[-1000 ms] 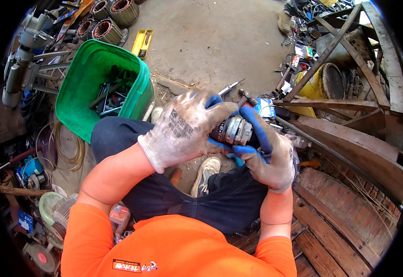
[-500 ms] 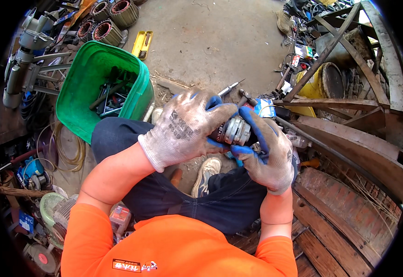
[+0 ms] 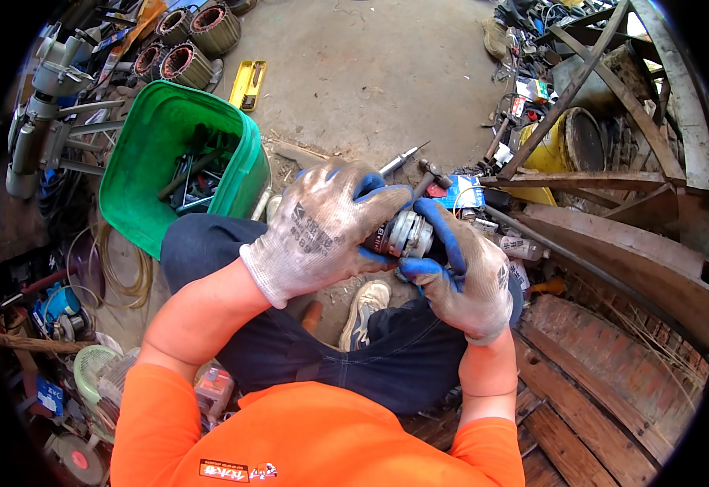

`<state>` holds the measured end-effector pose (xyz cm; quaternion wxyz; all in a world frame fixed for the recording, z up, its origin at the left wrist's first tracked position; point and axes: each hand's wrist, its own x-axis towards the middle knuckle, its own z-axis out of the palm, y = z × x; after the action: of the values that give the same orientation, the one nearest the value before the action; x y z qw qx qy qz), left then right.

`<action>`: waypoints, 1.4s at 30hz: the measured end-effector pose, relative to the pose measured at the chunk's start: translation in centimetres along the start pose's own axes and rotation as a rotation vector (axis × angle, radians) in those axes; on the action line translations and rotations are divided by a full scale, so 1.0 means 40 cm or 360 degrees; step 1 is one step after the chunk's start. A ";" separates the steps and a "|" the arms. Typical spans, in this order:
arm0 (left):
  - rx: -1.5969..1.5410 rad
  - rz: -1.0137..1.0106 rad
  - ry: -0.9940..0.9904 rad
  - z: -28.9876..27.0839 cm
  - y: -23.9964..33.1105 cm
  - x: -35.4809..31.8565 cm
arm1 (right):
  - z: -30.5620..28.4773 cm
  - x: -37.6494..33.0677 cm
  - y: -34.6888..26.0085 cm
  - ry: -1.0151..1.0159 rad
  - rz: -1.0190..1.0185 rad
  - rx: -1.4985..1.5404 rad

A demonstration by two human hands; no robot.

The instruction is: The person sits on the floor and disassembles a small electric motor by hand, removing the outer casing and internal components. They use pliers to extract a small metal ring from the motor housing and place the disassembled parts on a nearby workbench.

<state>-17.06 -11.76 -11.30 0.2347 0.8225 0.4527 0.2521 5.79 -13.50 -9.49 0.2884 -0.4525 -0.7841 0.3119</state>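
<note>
Orange short-sleeved shirt (image 3: 314, 438), dark blue trousers (image 3: 403, 377), soiled white-and-blue gloves (image 3: 314, 231), pale shoe (image 3: 363, 312)

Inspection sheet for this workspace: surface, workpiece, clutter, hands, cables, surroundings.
Surface: concrete floor, dusty, small debris.
Workpiece: cylindrical tool part with dark body and silver metal end, held above the floor.
Clutter: green bucket with hand tools inside; yellow case; hammer.
Hands: both gloved; left hand grips the dark body; right hand curls around the silver metal end, contact unclear.
Cables: tan coil at left, cable or hose unclear.
Surroundings: motor stators upper left; braced frame at right.
</note>
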 end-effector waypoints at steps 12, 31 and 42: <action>-0.0083 -0.0067 -0.0025 0.002 -0.001 0.006 | -0.015 0.010 -0.005 -0.0100 -0.0009 0.0080; -0.0030 -0.0038 0.0001 0.014 0.003 0.003 | -0.002 -0.005 0.020 -0.0084 0.0172 0.0129; -0.0438 -0.0095 0.0119 0.017 0.010 0.010 | 0.000 -0.012 0.010 0.0063 0.0231 0.0583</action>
<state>-16.19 -11.70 -11.50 0.3357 0.7587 0.4464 0.3351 6.23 -13.77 -9.87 0.3580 -0.4538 -0.6738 0.4604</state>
